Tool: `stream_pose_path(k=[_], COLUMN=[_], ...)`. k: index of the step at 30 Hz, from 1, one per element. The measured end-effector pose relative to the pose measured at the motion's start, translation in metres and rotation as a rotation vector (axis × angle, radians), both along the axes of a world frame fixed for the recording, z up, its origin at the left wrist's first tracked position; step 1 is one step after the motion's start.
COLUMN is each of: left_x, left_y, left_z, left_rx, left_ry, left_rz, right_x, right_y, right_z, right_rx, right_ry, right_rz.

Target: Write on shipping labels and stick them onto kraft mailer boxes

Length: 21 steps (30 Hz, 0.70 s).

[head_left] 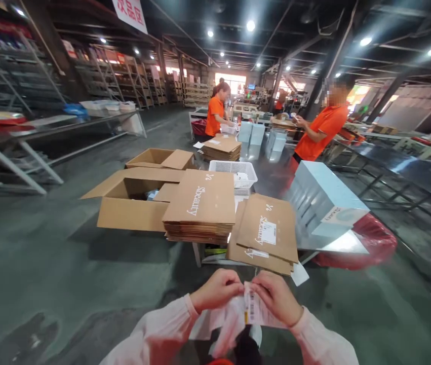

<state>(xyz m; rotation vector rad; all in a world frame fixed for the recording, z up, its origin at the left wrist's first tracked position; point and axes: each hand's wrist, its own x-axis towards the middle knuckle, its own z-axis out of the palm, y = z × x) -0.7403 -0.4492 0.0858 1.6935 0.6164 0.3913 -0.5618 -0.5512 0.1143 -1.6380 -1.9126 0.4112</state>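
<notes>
Green floor (44,263) behind; left hand (221,290), right hand (278,296) nearly meet, grips pinching printed sheet (253,307)

Glossy metal table (339,242), matt cardboard (215,195).

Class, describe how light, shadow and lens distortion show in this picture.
Head view: ceiling lights flare into halos; the steel table shines with glare; a soft shadow lies beneath the open box; pillars lean near the edges, suggesting wide-angle distortion; the held label's print is too soft to read.
</notes>
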Motion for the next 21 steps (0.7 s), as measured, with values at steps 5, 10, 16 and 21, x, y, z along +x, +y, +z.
stream_pose_path(k=[5,10,16,21], left_x=[0.019,0.05,0.083,0.111], left_y=[0.002,-0.009,-0.022,-0.024], left_z=[-0.001,0.009,0.011,-0.015], left_rx=[-0.184,-0.289,-0.396,-0.704], left_ry=[-0.034,0.054,0.104,0.069], left_rz=[-0.039,-0.19,-0.24,-0.248], right_x=[0.021,0.033,0.059,0.077], right_y=[-0.021,-0.036,-0.049,-0.052], right_z=[0.003,0.007,0.003,-0.007], right_rx=[-0.045,-0.17,-0.192,-0.13], right_ry=[0.204,0.241,0.286,0.389], right_rz=[-0.105,-0.032,-0.065,-0.083])
